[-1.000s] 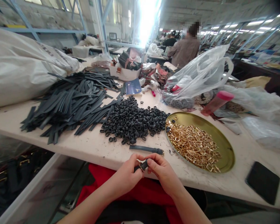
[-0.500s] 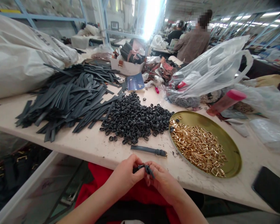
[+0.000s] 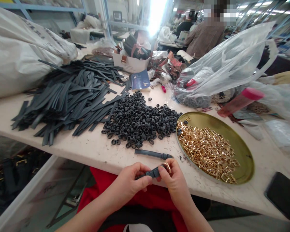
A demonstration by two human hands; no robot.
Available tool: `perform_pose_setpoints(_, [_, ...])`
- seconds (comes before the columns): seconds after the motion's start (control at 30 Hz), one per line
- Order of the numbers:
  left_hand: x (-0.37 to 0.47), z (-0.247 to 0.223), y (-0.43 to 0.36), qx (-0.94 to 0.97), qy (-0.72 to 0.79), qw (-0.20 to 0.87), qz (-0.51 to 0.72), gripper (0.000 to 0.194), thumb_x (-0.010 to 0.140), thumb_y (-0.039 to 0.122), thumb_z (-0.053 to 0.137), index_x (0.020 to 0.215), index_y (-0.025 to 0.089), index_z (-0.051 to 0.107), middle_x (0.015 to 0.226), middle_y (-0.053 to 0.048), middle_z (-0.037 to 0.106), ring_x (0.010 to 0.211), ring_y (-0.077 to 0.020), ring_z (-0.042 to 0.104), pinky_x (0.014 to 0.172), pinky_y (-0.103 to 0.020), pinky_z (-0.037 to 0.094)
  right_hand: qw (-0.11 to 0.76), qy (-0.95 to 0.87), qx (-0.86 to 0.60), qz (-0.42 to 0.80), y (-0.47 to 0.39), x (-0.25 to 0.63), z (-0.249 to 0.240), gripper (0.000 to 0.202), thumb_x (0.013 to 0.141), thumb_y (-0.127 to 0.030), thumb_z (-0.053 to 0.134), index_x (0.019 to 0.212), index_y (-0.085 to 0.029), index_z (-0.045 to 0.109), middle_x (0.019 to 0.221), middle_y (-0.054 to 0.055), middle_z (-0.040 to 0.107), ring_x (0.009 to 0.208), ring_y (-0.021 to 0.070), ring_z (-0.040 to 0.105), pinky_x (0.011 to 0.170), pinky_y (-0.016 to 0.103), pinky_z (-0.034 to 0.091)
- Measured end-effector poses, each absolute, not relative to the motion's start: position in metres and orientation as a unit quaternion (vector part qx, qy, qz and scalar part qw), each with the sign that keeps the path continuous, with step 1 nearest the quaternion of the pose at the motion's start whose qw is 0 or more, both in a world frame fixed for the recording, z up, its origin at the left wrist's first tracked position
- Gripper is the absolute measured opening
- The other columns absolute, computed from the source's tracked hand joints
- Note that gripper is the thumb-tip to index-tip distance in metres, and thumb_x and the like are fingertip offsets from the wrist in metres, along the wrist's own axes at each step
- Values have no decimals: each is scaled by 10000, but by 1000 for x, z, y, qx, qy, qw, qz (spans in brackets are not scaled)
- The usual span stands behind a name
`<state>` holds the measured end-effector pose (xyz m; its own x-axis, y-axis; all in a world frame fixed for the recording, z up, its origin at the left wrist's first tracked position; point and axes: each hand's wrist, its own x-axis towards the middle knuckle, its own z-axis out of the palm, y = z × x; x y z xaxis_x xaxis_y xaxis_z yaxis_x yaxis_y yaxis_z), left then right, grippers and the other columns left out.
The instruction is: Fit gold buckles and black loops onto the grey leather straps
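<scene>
Right hand (image 3: 172, 178) position had shifted outward since the preceding frame; the dark strap (image 3: 152, 172), bent double then, now ran nearly straight between both hands, and its gold buckle (image 3: 168, 167) had come into view.

Status, as I judged it through the head camera: the assembly in hand was near completion, since strap and buckle were together and a band crossing the strap appeared to be a loop. I could not verify the seating of the buckle. One second strap (image 3: 149, 153), with a loop near its end, lay on the table (image 3: 91, 151) just beyond the hands. Below the table at left, I noted buckled straps (image 3: 9, 180), presumably finished. Outstanding stock was large: loose straps (image 3: 70, 96), a pile of loops (image 3: 140, 124), and many gold buckles (image 3: 210, 151) in the round tray (image 3: 247, 164).

Strap location: above the near table edge, between the hands. Left hand (image 3: 132, 178) fingers pinched the strap's length, thumb on top. Right-hand fingers pinched the buckle end; the buckle stood at the fingertips, partly covered.
</scene>
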<state>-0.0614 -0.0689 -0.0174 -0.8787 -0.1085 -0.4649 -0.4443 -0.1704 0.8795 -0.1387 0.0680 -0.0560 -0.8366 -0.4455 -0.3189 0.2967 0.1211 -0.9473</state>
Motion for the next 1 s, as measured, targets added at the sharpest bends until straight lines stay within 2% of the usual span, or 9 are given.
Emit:
perform_pose_setpoints(0.1, [-63, -24, -64, -209, 631, 126, 736, 151, 682, 237, 582, 793, 136, 568, 669, 10, 625, 568, -103, 539, 573, -216, 419, 272, 733, -132, -609, 74, -135, -58, 295, 771, -405, 524, 981, -217, 439, 646, -39, 504, 543, 121, 499, 522, 243, 428])
perform_pose_setpoints(0.27, [-61, -31, -59, -221, 614, 153, 742, 163, 653, 228, 598, 780, 131, 566, 644, 12, 622, 552, -116, 556, 558, -223, 416, 249, 776, -231, -532, 85, -131, -56, 145, 808, -353, 458, 821, -210, 474, 570, -45, 469, 504, 113, 449, 482, 230, 357])
perform_pose_setpoints(0.4, [-55, -23, -60, -202, 621, 192, 732, 188, 672, 221, 577, 829, 120, 598, 611, 16, 614, 560, -109, 553, 562, -205, 389, 297, 772, -290, -482, 92, -132, -51, 108, 805, -314, 461, 792, -211, 489, 541, -58, 431, 473, 102, 400, 450, 222, 291])
perform_pose_setpoints(0.6, [-52, -20, -56, -182, 612, 210, 740, 222, 653, 215, 579, 855, 124, 589, 636, 16, 611, 553, -110, 559, 555, -203, 393, 273, 764, -369, -455, 101, -125, -43, 92, 839, -274, 424, 787, -214, 470, 637, -33, 482, 574, 119, 447, 540, 234, 340])
perform_pose_setpoints(0.7, [-51, -21, -57, -167, 645, 215, 714, 205, 669, 231, 557, 848, 134, 584, 640, 18, 610, 558, -116, 570, 554, -202, 404, 230, 787, -322, -473, 100, -119, -48, 170, 885, -312, 334, 815, -211, 451, 621, -30, 465, 556, 124, 450, 532, 239, 349])
perform_pose_setpoints(0.77, [-53, -19, -61, -145, 697, 220, 666, 140, 710, 245, 503, 736, 137, 588, 592, 19, 595, 536, -114, 562, 533, -195, 401, 183, 808, -297, -474, 96, -116, -53, 209, 895, -330, 301, 815, -206, 450, 610, -25, 469, 558, 133, 468, 532, 244, 355])
perform_pose_setpoints(0.83, [-57, -18, -63, -130, 743, 220, 618, 192, 746, 253, 448, 644, 141, 566, 556, 17, 581, 508, -110, 551, 512, -190, 398, 143, 821, -289, -471, 90, -116, -58, 234, 897, -344, 290, 807, -204, 454, 601, -19, 486, 564, 142, 491, 533, 247, 367])
perform_pose_setpoints(0.93, [-70, -20, -63, -97, 804, 209, 548, 241, 786, 272, 417, 661, 146, 580, 562, 5, 592, 510, -120, 558, 506, -195, 402, 99, 837, -295, -450, 82, -125, -65, 267, 899, -356, 278, 803, -199, 472, 619, -2, 536, 571, 151, 525, 535, 252, 392])
perform_pose_setpoints(1.0, [-80, -25, -63, -63, 871, 156, 462, 240, 800, 294, 442, 709, 156, 616, 632, -19, 629, 601, -150, 587, 557, -216, 417, 47, 863, -307, -399, 81, -138, -69, 282, 891, -372, 299, 801, -194, 499, 655, 24, 575, 605, 171, 546, 566, 275, 410])
